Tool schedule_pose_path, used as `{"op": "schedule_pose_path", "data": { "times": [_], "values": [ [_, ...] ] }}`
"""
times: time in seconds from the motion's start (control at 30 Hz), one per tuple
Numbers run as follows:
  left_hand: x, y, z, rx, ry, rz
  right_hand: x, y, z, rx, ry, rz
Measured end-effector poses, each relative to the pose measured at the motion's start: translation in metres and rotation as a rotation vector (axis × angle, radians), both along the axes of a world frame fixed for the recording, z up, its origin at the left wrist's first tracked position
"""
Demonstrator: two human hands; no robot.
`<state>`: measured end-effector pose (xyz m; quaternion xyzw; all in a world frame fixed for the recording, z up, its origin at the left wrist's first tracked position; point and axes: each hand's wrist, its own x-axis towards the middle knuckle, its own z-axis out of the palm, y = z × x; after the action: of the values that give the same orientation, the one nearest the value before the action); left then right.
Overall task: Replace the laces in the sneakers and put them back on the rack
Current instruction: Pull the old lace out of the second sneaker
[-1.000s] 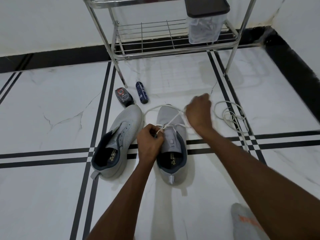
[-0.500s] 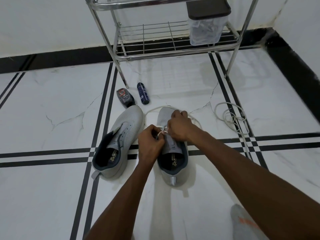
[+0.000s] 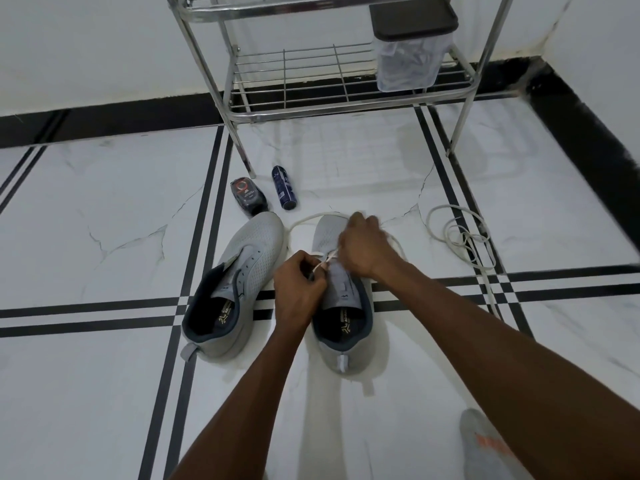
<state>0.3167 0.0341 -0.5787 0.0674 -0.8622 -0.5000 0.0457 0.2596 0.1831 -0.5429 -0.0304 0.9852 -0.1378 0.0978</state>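
Note:
Two grey sneakers stand on the white floor, toes away from me. The left sneaker (image 3: 239, 285) has empty eyelets. Over the right sneaker (image 3: 343, 317) both hands work a white lace (image 3: 304, 220) that loops round its toe. My left hand (image 3: 299, 289) pinches one lace end at the eyelets. My right hand (image 3: 365, 247) grips the other part of the lace just above the tongue. A second white lace (image 3: 460, 237) lies coiled on the floor to the right. The metal rack (image 3: 346, 105) stands behind.
A black polish tin (image 3: 247, 200) and a dark blue spray can (image 3: 284, 187) lie by the rack's front left leg. A clear bin with a dark lid (image 3: 410, 46) sits on the rack's low shelf. A grey sock foot (image 3: 485, 448) shows at bottom right.
My right hand came back from a far pull to the right and down onto the right sneaker's eyelets, slackening the lace. My left hand stayed at the eyelets.

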Motion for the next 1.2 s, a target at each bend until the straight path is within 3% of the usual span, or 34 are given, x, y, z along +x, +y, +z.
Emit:
{"op": "schedule_pose_path", "data": {
  "times": [0.1,0.17,0.23,0.33,0.43,0.63,0.8,0.9,1.03,1.1,1.2],
  "values": [
    [0.002,-0.001,-0.002,0.014,-0.005,0.020,-0.009,0.041,0.001,-0.168,0.286,-0.533],
    [0.003,0.000,-0.003,0.014,-0.002,0.033,-0.006,0.065,0.004,-0.195,0.356,-0.662],
    [0.003,0.002,-0.005,0.015,0.007,0.031,-0.004,0.071,0.003,-0.257,0.300,-0.611],
    [0.002,0.004,-0.004,0.003,-0.008,0.024,-0.001,0.041,-0.007,-0.399,0.137,-0.310],
    [0.002,0.005,-0.003,-0.013,-0.018,0.011,0.003,0.003,-0.012,-0.235,-0.107,-0.032],
    [0.005,0.000,-0.006,-0.032,-0.003,0.019,0.003,-0.006,-0.010,-0.024,-0.176,0.104],
    [0.006,0.002,-0.003,-0.005,0.000,0.013,0.006,-0.006,-0.012,-0.041,-0.230,0.117],
    [0.006,0.002,-0.003,-0.006,-0.012,0.012,0.007,-0.006,-0.010,-0.034,-0.142,0.093],
    [0.004,0.002,-0.003,-0.024,-0.025,0.021,-0.003,0.022,0.003,-0.271,0.164,-0.436],
    [0.005,0.001,-0.005,-0.037,-0.028,0.022,-0.002,0.039,0.015,-0.277,0.117,-0.483],
    [0.005,0.004,-0.001,-0.141,-0.010,-0.066,0.004,0.035,0.026,-0.346,-0.117,-0.376]
  ]
}}
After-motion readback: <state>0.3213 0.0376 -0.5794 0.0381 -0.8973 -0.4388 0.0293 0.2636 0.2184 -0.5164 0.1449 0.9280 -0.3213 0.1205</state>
